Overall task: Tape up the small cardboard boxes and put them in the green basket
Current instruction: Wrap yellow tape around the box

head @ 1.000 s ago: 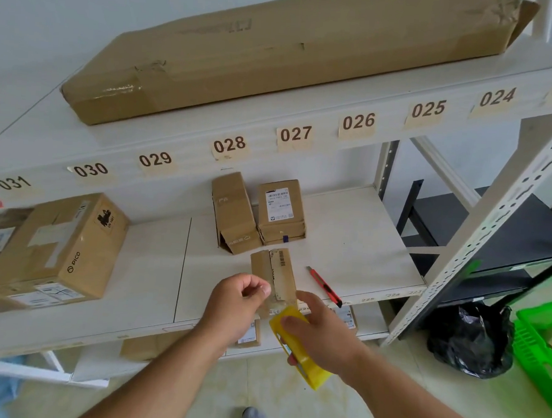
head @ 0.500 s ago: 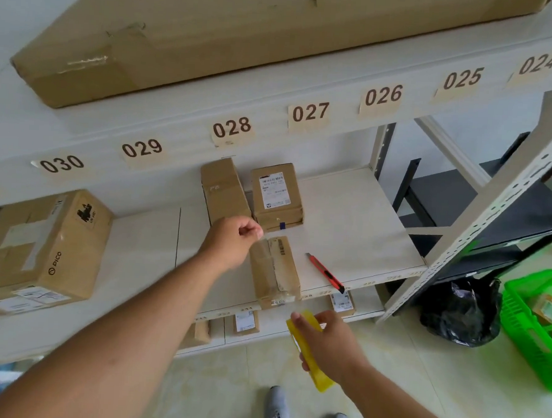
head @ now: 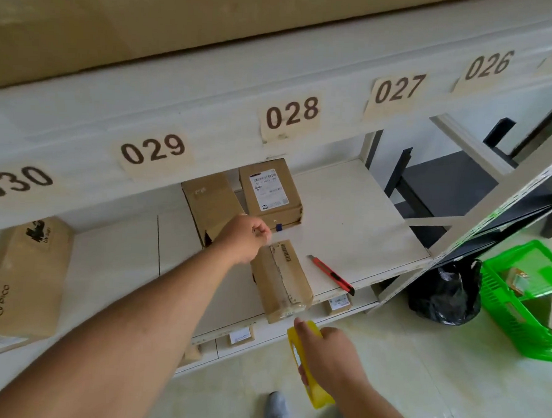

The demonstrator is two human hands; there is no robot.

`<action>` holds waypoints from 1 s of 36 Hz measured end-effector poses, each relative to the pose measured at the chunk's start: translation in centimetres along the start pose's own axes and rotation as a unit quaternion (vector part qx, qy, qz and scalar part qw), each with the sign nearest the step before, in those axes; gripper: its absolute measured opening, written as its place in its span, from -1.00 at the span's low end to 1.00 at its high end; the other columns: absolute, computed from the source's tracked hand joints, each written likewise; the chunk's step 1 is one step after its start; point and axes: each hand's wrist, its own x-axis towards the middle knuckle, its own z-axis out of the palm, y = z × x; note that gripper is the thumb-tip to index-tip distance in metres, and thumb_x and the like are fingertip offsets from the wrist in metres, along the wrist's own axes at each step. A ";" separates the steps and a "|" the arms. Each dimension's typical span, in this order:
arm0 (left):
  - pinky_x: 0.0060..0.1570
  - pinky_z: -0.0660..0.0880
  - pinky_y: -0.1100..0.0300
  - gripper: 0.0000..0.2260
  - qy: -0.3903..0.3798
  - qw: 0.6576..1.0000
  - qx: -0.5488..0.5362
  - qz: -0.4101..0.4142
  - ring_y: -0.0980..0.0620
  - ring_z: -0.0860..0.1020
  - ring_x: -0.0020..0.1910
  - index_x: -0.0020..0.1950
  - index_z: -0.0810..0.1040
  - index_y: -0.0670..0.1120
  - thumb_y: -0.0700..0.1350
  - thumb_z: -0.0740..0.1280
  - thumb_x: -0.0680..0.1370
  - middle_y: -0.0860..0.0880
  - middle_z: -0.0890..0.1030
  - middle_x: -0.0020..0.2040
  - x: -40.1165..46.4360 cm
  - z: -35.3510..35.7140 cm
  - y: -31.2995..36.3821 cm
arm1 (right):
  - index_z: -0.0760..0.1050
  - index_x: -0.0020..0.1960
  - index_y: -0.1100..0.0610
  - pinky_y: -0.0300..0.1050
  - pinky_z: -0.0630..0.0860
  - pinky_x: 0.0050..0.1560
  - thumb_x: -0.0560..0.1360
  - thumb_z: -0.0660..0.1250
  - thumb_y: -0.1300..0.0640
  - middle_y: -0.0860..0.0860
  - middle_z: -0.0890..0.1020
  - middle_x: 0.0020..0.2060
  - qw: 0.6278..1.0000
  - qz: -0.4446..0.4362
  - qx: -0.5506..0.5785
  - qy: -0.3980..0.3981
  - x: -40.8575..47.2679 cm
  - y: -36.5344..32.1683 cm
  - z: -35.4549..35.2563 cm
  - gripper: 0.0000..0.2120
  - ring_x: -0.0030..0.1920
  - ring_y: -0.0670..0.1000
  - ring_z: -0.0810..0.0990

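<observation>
While your left hand sits fisted at the far end of the small box, what its curled fingers pinch cannot be told, probably the tape's end. Your right hand grips the yellow tape dispenser just off the box's near end, which juts past the shelf lip. Risk: a hard pull drags the box off the edge, or the strip wrinkles. Green basket waits well right of your right fingers; the red cutter lies between.
</observation>
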 end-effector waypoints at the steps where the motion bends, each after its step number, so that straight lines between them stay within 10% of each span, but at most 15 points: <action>1: -0.19 0.41 0.32 -0.87 -0.008 1.000 -0.004 0.000 0.11 0.56 0.02 -0.13 0.61 0.05 -0.12 0.36 0.60 0.08 0.61 0.08 0.2 0.0 -0.1 | 0.50 -0.12 0.17 -0.08 0.63 -0.06 0.57 0.12 -0.35 0.01 0.69 -0.46 1.000 0.004 -0.001 0.002 0.1 0.1 0.2 -0.43 -0.38 -0.02 0.71; 13: 0.06 0.61 0.06 -0.87 -0.063 0.998 -0.011 -0.016 0.12 0.65 -0.15 -0.04 0.64 -0.19 -0.22 0.30 0.61 -0.01 0.68 -0.15 2.2 -0.6 -0.4 | 0.46 -0.19 0.18 -0.13 0.43 -0.28 0.54 0.19 -0.13 0.03 0.68 -0.47 0.999 0.025 0.004 0.023 1.8 -0.1 0.1 -0.63 -0.43 -0.01 0.61; 21: -0.20 0.52 0.27 -0.87 -0.047 0.999 0.011 0.018 0.11 0.63 -0.15 -0.01 0.65 -0.13 -0.17 0.31 0.62 -0.02 0.68 -0.12 3.1 -0.7 -1.0 | 0.48 -0.17 0.14 -0.10 0.57 -0.14 0.57 0.11 -0.30 -0.01 0.67 -0.50 0.999 0.011 -0.031 0.039 2.7 0.2 0.5 -0.48 -0.41 -0.04 0.66; 36: 0.11 0.48 0.14 -0.92 -0.045 0.999 0.024 0.009 0.10 0.58 0.05 0.00 0.65 -0.02 -0.09 0.36 0.61 0.17 0.59 -0.06 6.4 1.4 -3.6 | 0.57 -0.22 0.15 -0.04 0.62 -0.07 0.37 -0.04 -0.58 0.04 0.69 -0.39 0.995 0.045 -0.078 0.050 6.0 2.2 2.6 -0.18 -0.31 0.03 0.68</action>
